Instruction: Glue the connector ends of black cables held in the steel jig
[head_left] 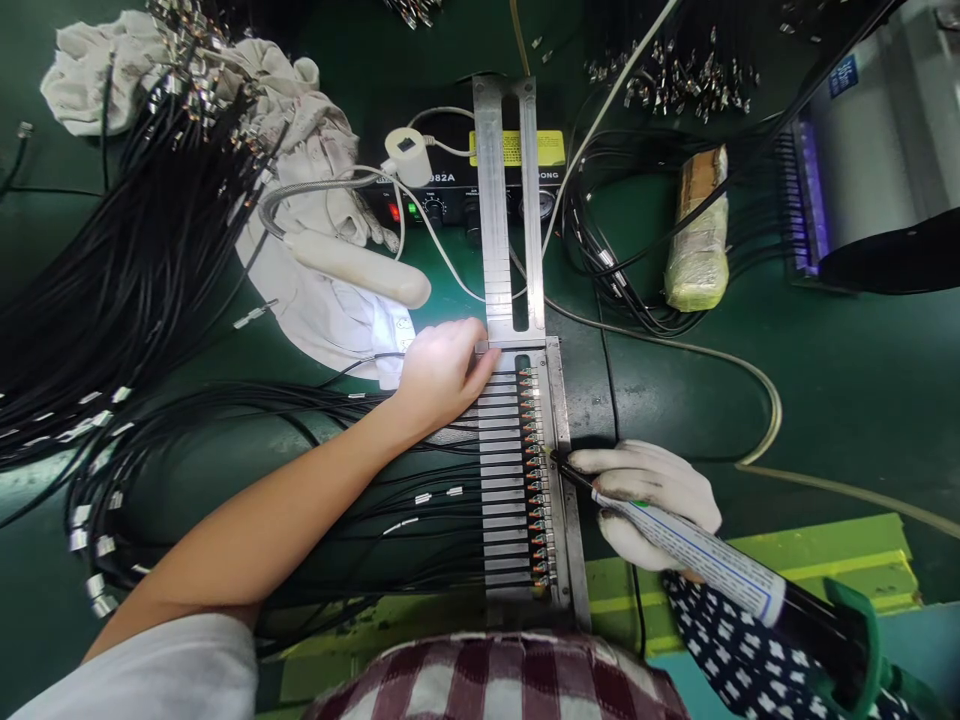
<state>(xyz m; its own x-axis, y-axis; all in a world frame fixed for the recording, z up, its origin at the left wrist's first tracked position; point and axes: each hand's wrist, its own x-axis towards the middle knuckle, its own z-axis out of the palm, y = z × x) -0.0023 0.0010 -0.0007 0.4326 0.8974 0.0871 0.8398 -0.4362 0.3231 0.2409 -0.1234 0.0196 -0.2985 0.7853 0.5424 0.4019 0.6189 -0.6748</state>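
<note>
My left hand [442,370] is bare, its thumb and fingers closed at the upper left edge of a slotted metal fixture [559,400]. A row of black cables [450,470] lies in the slots, their ends with small metal connectors [534,485] lined up along the right side. My right hand [660,490], in a white glove, holds a dispensing syringe [697,555] with a printed label and a green cap at its rear. The syringe's black tip points at the connectors near the middle of the row. The fixture's long metal lid [495,200] extends away at the top.
A lit lamp [360,265] shines beside my left hand. Behind the fixture stands a black controller [450,205]. Bundled black cables [135,210] and white cloth [300,130] lie at left. A wrapped block [697,230] and a grey roll [885,150] are at right.
</note>
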